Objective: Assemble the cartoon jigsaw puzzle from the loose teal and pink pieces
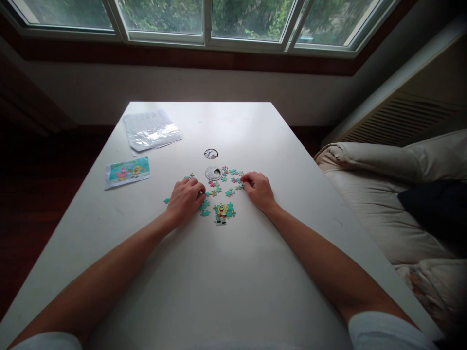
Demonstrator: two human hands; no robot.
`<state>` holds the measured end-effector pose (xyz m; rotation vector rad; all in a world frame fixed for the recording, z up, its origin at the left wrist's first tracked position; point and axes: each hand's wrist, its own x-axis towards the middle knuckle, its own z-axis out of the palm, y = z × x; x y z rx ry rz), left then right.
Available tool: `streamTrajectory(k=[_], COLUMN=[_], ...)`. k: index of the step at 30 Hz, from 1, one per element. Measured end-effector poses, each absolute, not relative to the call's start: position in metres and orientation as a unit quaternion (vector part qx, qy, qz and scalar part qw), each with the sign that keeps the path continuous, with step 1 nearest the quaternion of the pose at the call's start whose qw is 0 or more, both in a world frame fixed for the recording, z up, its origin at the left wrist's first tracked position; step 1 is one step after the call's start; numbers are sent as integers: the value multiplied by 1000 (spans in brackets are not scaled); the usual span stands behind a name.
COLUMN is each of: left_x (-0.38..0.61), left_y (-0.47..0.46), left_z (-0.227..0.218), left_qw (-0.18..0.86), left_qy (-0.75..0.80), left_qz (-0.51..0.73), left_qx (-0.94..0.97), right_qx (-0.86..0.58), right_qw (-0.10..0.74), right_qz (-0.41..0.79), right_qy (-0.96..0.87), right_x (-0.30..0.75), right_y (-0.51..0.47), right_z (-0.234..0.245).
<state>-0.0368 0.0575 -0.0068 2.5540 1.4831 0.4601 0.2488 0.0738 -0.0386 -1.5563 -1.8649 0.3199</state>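
Note:
A small joined part of a jigsaw puzzle (pixel 224 213), showing a yellow cartoon figure on turquoise, lies on the white table between my hands. Loose puzzle pieces (pixel 230 192) in turquoise, pink and yellow are scattered just beyond it. My left hand (pixel 186 197) rests over pieces on the left, fingers curled downward; what is under the fingertips is hidden. On the right, my right hand (pixel 258 190) has thumb and forefinger pinched together at a puzzle piece (pixel 239 181) on the edge of the scatter.
Two round metallic fittings, a ring (pixel 213 173) and a disc (pixel 211 153), sit in the white table (pixel 233 282) beyond the pieces. A cartoon picture packet (pixel 127 172) and a clear plastic sleeve with papers (pixel 151 130) lie at left. A cream sofa (pixel 368 204) stands to the right.

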Motion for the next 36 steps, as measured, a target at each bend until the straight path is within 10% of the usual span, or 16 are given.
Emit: streamTrajectory(k=[36], left_x=[-36], left_y=[51], left_z=[6], left_qw=[4], left_qy=[419], left_qz=[95], left_qx=[903], right_qx=[-584], right_qw=[352], right_qz=[126], right_qy=[-721], right_x=[250], right_y=[75], right_z=[-42])
